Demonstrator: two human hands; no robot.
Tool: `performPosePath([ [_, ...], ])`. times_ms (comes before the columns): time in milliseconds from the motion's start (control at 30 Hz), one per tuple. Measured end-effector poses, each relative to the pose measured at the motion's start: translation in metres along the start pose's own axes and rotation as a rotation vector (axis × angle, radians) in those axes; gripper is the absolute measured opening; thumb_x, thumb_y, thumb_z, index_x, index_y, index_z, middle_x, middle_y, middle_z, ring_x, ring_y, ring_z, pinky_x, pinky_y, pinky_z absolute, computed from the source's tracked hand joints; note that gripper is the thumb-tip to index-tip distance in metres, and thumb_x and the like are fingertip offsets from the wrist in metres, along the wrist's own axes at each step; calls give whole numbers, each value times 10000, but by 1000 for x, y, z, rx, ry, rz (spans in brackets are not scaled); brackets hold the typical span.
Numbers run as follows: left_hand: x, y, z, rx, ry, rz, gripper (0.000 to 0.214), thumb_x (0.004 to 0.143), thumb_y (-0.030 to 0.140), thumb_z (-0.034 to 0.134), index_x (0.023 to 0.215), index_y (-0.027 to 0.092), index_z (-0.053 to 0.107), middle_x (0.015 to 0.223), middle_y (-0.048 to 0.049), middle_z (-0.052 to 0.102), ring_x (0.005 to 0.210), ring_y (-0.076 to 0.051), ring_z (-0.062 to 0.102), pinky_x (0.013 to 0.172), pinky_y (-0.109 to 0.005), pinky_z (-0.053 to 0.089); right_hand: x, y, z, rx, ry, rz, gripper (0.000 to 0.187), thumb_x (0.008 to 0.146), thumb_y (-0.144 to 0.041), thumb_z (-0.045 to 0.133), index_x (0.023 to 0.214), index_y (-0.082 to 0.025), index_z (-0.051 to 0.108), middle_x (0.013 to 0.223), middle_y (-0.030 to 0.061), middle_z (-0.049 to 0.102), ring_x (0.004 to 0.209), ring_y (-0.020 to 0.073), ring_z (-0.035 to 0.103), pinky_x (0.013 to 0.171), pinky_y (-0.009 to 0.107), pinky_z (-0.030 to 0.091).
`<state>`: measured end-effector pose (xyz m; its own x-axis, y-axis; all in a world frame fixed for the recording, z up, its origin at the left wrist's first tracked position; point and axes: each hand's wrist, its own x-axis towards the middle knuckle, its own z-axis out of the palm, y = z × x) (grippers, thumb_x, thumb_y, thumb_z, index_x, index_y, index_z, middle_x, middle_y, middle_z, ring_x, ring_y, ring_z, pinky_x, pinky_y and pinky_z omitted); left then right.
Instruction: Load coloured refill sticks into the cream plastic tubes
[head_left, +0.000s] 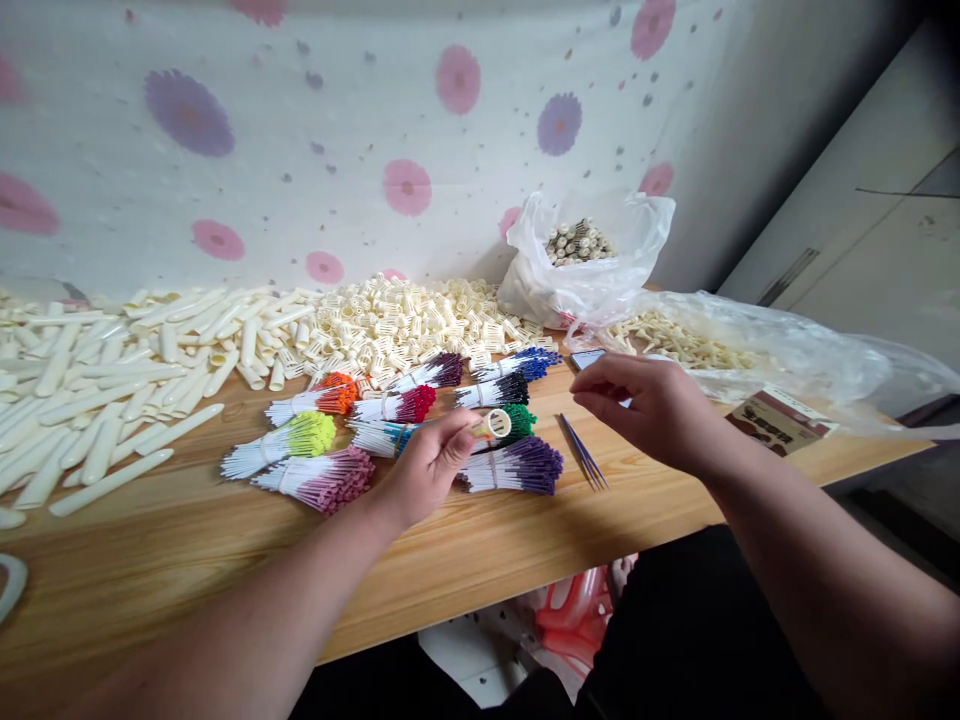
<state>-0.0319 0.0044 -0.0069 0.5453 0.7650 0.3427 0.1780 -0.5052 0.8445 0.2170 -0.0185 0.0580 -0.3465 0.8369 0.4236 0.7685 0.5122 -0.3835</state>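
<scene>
Desk [465, 560]: loose parts [103, 443] heaped left, likely undone
Left hand [431, 460]: grips tube [495, 424], centre
Right hand [645, 400]: half-curled, seemingly empty
Bag [540, 285], upper right: pieces [579, 243], likely done

Cream tube [490, 427] — partly hidden in the left hand [433, 460] — and white curved object [16, 588], cropped at left.

Pink and purple flowers across white backdrop [285, 100]; cream on held tube [489, 424]; lime, orange, red, blue, black, green and purple tips on white-stemmed bundles [277, 447]; tan grain along worktop [420, 575].
</scene>
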Motion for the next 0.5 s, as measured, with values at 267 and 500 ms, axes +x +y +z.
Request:
performPosePath([
  [267,-1,1,-1,-200,-51,9,575,807,700,368,792,159,563,652,12,419,592,-119,365,556,-260,310,-16,42,42,-447,-594,300,273,795,-257,572,1034,-128,595,900,158,698,820,302,660,607,316,408],
  [500,-5,-8,-3,-316,-147,-38,600,771,723,408,783,148,578,637,15,395,573,-114,347,542,-261,290,-12,36,14,-27,-273,334,96,794,-220,565,829,-166,636,677,33,671,602,169,625,513,255,429],
])
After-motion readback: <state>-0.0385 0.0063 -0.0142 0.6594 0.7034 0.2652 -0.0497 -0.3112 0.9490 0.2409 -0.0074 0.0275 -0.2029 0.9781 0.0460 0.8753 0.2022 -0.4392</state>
